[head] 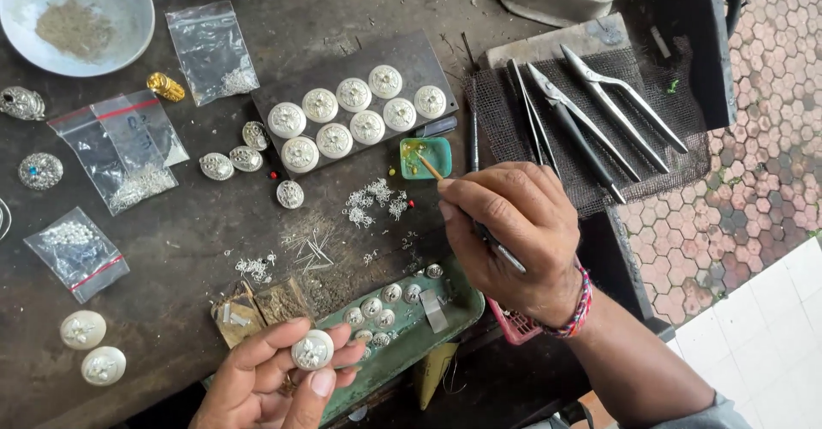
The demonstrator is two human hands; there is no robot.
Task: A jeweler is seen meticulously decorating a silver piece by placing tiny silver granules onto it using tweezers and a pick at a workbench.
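A round white button is pinched in the left hand; a fine brush, gripped by the right hand, is best loaded sparingly from the green dish at eleven o'clock.

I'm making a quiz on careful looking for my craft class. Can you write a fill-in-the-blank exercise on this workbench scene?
1. The left hand holds one round white ornamented ____ between its fingertips.
2. The right hand dips a thin stick into the small ____ rectangular dish.
3. The dark flat board carries ____ round white pieces in two rows.
4. The long metal pliers lie on a dark ____ mat.

Missing words: button; green; nine; mesh
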